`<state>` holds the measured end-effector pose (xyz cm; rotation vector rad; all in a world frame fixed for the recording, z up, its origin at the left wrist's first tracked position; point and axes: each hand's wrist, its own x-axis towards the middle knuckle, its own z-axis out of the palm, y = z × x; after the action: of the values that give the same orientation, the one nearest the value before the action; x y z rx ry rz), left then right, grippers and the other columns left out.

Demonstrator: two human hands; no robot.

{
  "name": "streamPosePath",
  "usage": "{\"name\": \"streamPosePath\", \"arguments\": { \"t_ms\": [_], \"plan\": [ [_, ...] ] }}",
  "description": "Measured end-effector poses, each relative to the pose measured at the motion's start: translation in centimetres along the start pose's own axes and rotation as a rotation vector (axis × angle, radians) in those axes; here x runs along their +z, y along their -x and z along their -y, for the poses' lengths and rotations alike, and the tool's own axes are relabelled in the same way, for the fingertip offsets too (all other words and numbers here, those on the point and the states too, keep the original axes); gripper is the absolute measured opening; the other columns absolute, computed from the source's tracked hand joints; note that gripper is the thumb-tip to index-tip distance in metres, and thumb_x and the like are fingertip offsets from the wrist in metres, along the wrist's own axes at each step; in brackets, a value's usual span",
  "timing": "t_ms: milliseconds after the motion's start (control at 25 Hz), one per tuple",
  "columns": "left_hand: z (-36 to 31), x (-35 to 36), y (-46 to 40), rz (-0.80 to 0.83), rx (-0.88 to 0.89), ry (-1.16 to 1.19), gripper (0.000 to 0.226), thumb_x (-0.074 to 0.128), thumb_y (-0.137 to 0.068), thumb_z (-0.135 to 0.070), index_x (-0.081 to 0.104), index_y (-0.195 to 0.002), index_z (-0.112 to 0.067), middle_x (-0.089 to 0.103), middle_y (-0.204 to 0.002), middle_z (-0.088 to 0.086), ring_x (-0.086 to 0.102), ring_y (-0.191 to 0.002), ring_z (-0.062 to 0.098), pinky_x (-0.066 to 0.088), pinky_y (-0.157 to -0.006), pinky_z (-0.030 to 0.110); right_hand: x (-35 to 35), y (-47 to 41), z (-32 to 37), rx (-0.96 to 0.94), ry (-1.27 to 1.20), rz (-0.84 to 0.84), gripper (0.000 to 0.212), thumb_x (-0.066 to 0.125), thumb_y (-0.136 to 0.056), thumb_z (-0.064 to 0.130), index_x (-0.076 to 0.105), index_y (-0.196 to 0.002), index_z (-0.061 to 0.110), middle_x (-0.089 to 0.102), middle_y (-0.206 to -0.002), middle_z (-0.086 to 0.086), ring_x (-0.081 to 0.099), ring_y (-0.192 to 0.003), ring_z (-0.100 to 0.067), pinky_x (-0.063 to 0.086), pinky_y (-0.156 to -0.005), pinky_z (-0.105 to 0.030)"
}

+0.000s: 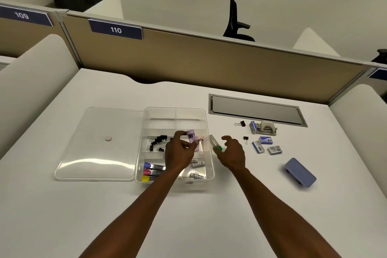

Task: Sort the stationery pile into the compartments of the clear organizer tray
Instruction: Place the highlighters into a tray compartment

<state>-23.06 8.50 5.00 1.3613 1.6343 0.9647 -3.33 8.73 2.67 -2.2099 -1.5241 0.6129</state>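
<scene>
The left hand (181,154) is raised over the middle of the clear tray (206,123), its fingers pinching a lilac sharpener (192,136) held above the tray's middle row. The right hand (231,154), just right of the tray's rim, grips a clear tube with a green end (216,144) between thumb and palm, the remaining fingers loosely curled.

Tray contents: black binder clips (157,142) in the middle-left compartment; markers with blue, pink and yellow caps (149,172) in the near-left compartment; small white tubes (198,164) near-right. The two far compartments show nothing.

The tray's lid (98,144) lies flat on the surface (209,211), touching the tray's left side.

Right of the tray, still unsorted: two binder clips (240,124), (246,138); a beige hole punch (267,128); blue staple boxes (265,141) near it; and a blue eraser-like block (300,172), well apart toward the near right.
</scene>
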Motion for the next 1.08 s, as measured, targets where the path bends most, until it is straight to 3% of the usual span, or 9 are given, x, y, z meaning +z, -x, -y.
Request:
{"name": "streamPosePath", "arguments": {
  "t_ms": [80,160,320,440,520,600,760,920,1080],
  "plan": [
    [0.1,-0.3,-0.6,0.002,0.008,-0.074,0.040,0.072,-0.081,-0.042,0.057,-0.115,-0.027,0.073,-0.081,-0.006,0.068,-0.076,0.013,0.057,-0.073,0.036,1.1,-0.2,-0.3,-0.022,0.128,0.074,0.053,0.072,-0.081,0.041,0.056,-0.127,0.021,0.061,-0.115,-0.005,0.060,-0.107,-0.025,0.049,-0.084,-0.034],
    [0.3,-0.8,-1.1,-0.006,0.031,-0.090,0.033,0.068,-0.085,-0.038,0.059,-0.113,-0.026,0.074,-0.085,-0.005,0.069,-0.077,0.013,0.058,-0.073,0.039,1.6,-0.1,-0.4,-0.010,0.125,0.011,0.037,0.071,-0.082,0.034,0.061,-0.115,0.020,0.064,-0.109,-0.005,0.062,-0.102,-0.025,0.049,-0.080,-0.032],
    [0.9,-1.3,-1.8,-0.025,0.086,-0.056,0.025,0.070,-0.084,-0.026,0.063,-0.108,-0.019,0.071,-0.093,-0.003,0.068,-0.068,0.008,0.059,-0.070,0.039,1.3,0.2,0.0,0.087,-0.278,-0.211,0.030,0.073,-0.079,0.017,0.066,-0.107,0.016,0.070,-0.098,-0.005,0.066,-0.089,-0.023,0.049,-0.077,-0.029],
    [1.0,-1.2,-2.5,-0.060,0.103,-0.106,0.027,0.071,-0.083,-0.024,0.062,-0.109,-0.019,0.066,-0.102,-0.001,0.067,-0.068,0.009,0.059,-0.070,0.039,0.5,0.6,1.2,-0.006,-0.483,-0.400,0.033,0.078,-0.074,0.016,0.069,-0.106,0.016,0.068,-0.096,-0.002,0.064,-0.087,-0.016,0.054,-0.082,-0.034],
    [0.9,-0.9,-2.8,-0.034,0.118,-0.140,0.036,0.069,-0.085,-0.027,0.058,-0.119,-0.023,0.070,-0.096,-0.003,0.068,-0.073,0.013,0.059,-0.070,0.039,0.0,0.8,2.8,-0.112,-0.585,-0.404,0.033,0.079,-0.074,0.011,0.069,-0.105,0.014,0.068,-0.099,0.000,0.065,-0.090,-0.011,0.055,-0.080,-0.027],
    [0.7,-0.6,-3.0,0.025,0.137,-0.212,0.053,0.069,-0.085,-0.024,0.048,-0.134,-0.024,0.071,-0.094,0.000,0.069,-0.080,0.019,0.059,-0.071,0.037,-0.4,0.9,4.7,-0.185,-0.621,-0.279,0.033,0.078,-0.079,0.013,0.067,-0.110,0.013,0.069,-0.099,0.003,0.067,-0.089,-0.006,0.055,-0.074,-0.017],
    [0.9,-0.5,-3.7,0.082,0.168,-0.324,0.045,0.071,-0.083,-0.016,0.054,-0.124,-0.018,0.071,-0.095,0.010,0.069,-0.083,0.028,0.056,-0.069,0.033,0.5,0.5,7.2,-0.181,-0.399,-0.101,0.035,0.078,-0.080,0.024,0.057,-0.108,0.018,0.069,-0.089,0.005,0.070,-0.073,-0.007,0.052,-0.066,-0.021],
    [0.7,-0.4,-4.5,0.194,0.191,-0.416,0.024,0.071,-0.080,-0.015,0.062,-0.101,-0.008,0.069,-0.094,0.010,0.066,-0.084,0.028,0.051,-0.070,0.030,2.3,0.1,7.8,-0.243,0.032,0.014,0.024,0.072,-0.085,0.030,0.063,-0.102,0.015,0.073,-0.090,-0.008,0.068,-0.081,-0.025,0.047,-0.065,-0.026],
    [0.6,0.2,-5.0,0.257,0.139,-0.502,0.020,0.070,-0.077,-0.018,0.062,-0.092,-0.007,0.067,-0.093,0.014,0.065,-0.084,0.031,0.050,-0.065,0.031,3.0,0.1,8.5,-0.282,0.244,0.044,0.019,0.062,-0.088,0.028,0.069,-0.098,0.015,0.073,-0.091,-0.007,0.068,-0.086,-0.029,0.047,-0.066,-0.029]
  ]
}}
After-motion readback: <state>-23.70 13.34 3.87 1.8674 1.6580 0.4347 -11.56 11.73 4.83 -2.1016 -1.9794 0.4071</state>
